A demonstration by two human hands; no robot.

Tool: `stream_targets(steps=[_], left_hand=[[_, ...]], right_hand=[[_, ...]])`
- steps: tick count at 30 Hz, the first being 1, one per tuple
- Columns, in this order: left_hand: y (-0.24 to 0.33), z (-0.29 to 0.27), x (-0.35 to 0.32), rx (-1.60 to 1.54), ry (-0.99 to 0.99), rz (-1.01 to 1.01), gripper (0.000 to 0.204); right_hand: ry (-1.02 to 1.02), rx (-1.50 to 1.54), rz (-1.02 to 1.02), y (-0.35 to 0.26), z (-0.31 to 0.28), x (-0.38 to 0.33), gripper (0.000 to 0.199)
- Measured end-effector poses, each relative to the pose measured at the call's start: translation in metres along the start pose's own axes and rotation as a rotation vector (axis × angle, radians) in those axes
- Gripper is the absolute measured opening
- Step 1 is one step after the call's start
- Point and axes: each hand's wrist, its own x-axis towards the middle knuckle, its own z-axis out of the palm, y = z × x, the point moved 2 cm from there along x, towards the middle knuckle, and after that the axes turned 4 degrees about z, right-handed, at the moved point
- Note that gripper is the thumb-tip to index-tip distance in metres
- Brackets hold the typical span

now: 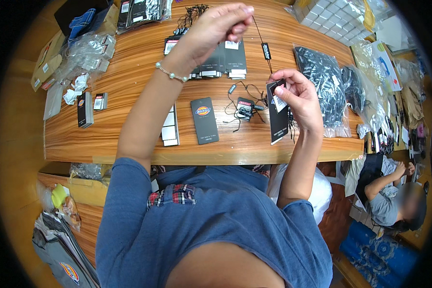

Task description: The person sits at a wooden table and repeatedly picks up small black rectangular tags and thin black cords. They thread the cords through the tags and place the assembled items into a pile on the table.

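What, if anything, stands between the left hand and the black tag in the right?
Nothing visible blocks the way: a thin black cord with a small black tab runs from the left hand down toward the black tag. Only the right hand covers part of its upper end.

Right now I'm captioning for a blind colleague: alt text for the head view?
The left hand holds up a black string that runs down to a dark hang tag in the right hand, over a wood-grain table with more tags.
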Motion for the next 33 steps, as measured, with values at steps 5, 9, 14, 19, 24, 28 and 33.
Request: stream_targets(steps=[5,9,14,19,24,28,33], left_hand=[[0.020,-0.016,0.008,-0.186,0.048,0.072,0.020],[0.018,-0.030,0.029,-0.139,0.128,0.061,0.022],[-0.001,-0.053,0.102,-0.158,0.029,-0.007,0.019],[-0.045,-0.135,0.166,-0.041,0.267,-0.075,0.019],[-0.088,-0.182,0.209,-0.109,0.459,-0.138,0.024],[-0.108,-0.179,0.213,0.011,0.468,-0.195,0.026],[-0.121,-0.184,0.214,0.110,0.460,-0.236,0.023]], right_hand=[[-0.002,-0.052,0.049,0.004,0.002,0.008,0.019],[0.010,-0.086,0.065,0.011,-0.001,0.017,0.017],[0.184,-0.176,0.083,0.012,-0.018,0.055,0.017],[0.181,-0.269,0.052,0.047,-0.024,0.146,0.020],[0.263,-0.720,-0.177,0.061,-0.014,0.181,0.020],[0.238,-0.720,-0.141,0.071,-0.024,0.187,0.023],[0.174,-0.752,-0.002,0.062,-0.019,0.177,0.027]])
